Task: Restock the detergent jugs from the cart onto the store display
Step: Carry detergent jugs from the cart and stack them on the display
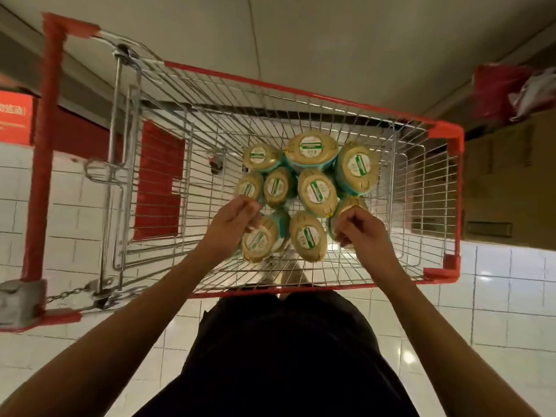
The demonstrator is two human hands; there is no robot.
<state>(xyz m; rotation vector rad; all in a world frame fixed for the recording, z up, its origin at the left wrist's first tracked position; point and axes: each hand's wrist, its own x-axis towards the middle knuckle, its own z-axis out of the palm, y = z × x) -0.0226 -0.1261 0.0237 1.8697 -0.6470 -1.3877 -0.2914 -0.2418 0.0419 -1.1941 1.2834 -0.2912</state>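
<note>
Floor (120, 341): white tile.
Cart (445, 130): held jugs (317, 192) mid-frame.
Left grip (231, 224), right grip (358, 228): curled; I couldn't tell if clamped.

Teal detergent jugs (317, 192) with tan oval tops sit clustered in red-rimmed wire cart (445, 132).

Left fingers (251, 207) curled and motion-blurred; can't tell if they grip the jug (258, 240) under them. Right fingers (346, 231) hide most of a second jug (350, 203); contact unclear. Jug labels too small to read. Far left of the left fingers, sign (15, 115) cut by the edge, text illegible. Far right of the right fingers, red bag (499, 91) blurred.
</note>
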